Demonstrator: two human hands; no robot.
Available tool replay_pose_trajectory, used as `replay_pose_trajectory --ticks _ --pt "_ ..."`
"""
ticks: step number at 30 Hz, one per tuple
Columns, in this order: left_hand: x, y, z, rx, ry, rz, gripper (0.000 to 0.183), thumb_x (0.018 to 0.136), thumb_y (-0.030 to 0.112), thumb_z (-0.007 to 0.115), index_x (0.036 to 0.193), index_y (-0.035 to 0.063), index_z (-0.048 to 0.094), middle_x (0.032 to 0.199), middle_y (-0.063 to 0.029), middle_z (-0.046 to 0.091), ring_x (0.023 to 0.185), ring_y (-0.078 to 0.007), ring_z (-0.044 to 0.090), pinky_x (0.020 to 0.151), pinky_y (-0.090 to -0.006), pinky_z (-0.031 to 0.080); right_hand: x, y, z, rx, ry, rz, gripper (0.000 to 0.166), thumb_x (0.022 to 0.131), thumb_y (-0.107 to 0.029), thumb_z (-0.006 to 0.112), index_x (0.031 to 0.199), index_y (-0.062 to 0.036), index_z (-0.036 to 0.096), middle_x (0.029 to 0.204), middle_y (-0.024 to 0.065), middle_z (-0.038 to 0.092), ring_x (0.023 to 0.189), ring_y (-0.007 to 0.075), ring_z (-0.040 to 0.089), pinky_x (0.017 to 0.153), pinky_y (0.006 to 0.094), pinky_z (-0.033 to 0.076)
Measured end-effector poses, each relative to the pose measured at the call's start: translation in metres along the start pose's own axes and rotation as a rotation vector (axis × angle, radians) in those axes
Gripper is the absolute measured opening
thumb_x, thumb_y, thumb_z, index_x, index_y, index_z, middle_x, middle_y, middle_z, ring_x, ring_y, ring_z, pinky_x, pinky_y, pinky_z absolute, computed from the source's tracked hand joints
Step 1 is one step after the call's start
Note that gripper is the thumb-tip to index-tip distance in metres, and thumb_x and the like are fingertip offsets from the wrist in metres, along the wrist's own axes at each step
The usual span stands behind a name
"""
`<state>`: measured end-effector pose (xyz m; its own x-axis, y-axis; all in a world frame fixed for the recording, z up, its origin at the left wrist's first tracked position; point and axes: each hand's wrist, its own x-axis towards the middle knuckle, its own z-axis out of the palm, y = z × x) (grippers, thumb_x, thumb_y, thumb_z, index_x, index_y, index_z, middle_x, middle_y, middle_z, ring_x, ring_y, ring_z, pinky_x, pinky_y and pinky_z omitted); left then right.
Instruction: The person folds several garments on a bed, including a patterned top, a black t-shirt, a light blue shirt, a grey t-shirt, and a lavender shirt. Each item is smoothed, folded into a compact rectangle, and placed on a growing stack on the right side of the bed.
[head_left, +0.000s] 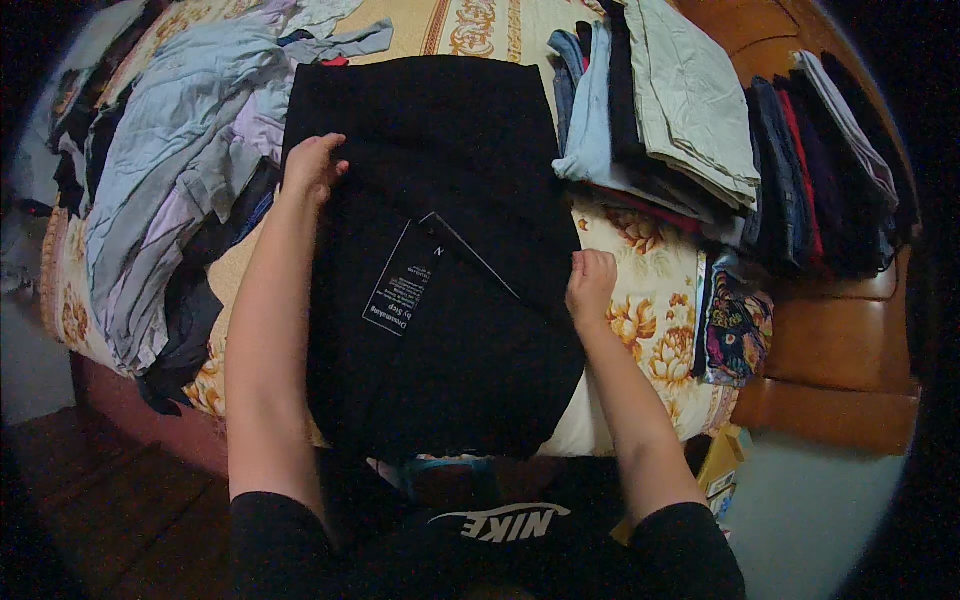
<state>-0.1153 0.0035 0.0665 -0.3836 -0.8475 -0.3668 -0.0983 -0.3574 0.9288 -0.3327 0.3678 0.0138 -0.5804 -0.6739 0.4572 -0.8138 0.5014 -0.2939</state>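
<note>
A black garment (450, 150) with white print lies spread and folded into a long panel on a floral bedspread, in front of me. Its printed part is partly covered by a fold. My left hand (315, 169) is on the garment's upper left edge, thumb and fingers over the cloth; whether it pinches the fabric I cannot tell. At the right edge, lower down, my right hand (592, 285) has curled fingers closed on the black cloth's border.
Loose light blue and grey clothes (187, 120) lie heaped at left. Folded garments, a pale green one (690, 97) on top, are stacked at right. Beyond them, more folded clothes (817, 172) rest on a brown wooden surface (832, 337). A colourful patterned cloth (739, 322) lies at the bed's right edge.
</note>
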Motion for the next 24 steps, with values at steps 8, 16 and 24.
replay_pose_trajectory --ticks 8,16,24 --pt "-0.048 -0.039 0.032 -0.129 -0.199 -0.168 0.059 0.074 0.031 0.068 0.115 0.0007 0.04 0.117 -0.014 0.046 0.108 -0.025 0.043 0.092 -0.0402 0.033 -0.002 0.008 -0.001 0.034 0.046 0.019 0.02 0.083 -0.02 0.048 0.072 -0.0034 0.053 0.074 0.0122 0.055 0.077 0.0311 0.048 0.072 0.0406 0.038" --pt "-0.077 -0.014 0.07 0.806 0.376 0.707 0.036 0.083 0.028 0.055 0.065 -0.0019 0.046 0.064 -0.0205 0.051 0.059 -0.0355 0.048 0.055 -0.0383 0.04 -0.001 0.008 -0.003 0.04 -0.01 0.053 0.02 0.082 -0.019 0.047 0.073 -0.0032 0.054 0.076 0.0125 0.056 0.079 0.0307 0.048 0.073 0.0416 0.037" --pt "-0.127 -0.061 0.108 -0.566 -0.289 -0.127 0.035 0.082 0.037 0.057 0.098 0.0071 0.051 0.079 -0.0033 0.054 0.064 -0.0156 0.048 0.068 -0.0298 0.043 -0.002 0.011 -0.001 0.106 0.021 0.07 0.018 0.081 -0.02 0.049 0.072 -0.0057 0.056 0.077 0.01 0.058 0.08 0.0279 0.05 0.074 0.0394 0.038"
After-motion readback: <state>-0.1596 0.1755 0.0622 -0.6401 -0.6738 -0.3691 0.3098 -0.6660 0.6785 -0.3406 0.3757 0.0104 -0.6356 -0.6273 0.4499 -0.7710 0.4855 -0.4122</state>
